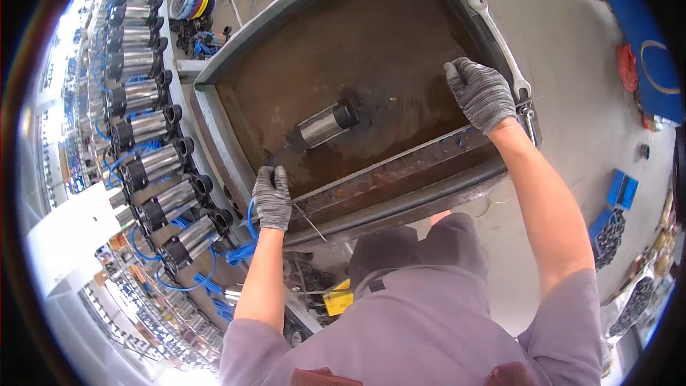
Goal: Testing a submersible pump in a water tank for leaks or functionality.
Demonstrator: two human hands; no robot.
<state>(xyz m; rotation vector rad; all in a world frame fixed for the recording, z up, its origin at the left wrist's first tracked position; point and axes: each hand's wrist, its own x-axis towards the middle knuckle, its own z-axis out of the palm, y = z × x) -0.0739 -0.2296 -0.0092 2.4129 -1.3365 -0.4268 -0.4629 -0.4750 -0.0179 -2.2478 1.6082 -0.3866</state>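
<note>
A silver and black cylindrical pump (pixel 325 127) lies tilted in the brown water of a large dark tank (pixel 207 111). My left hand (pixel 272 200), in a grey knit glove, is over the tank's near left corner with its fingers pressed together. A blue cable (pixel 250 218) runs up to this hand, which appears to pinch it; the fingers partly hide the grip. Over the right part of the water, my right hand (pixel 480 93), also gloved, has its fingers curled in. No object shows in it, and it is apart from the pump.
Along the left stands a long row of similar pumps (pixel 146 126) with blue cables. A large wrench (pixel 504 46) lies on the tank's right rim, with a smaller wrench (pixel 529 123) near its lower end. A metal ledge (pixel 400 164) crosses the tank's near side. Blue bins (pixel 622 189) stand at right.
</note>
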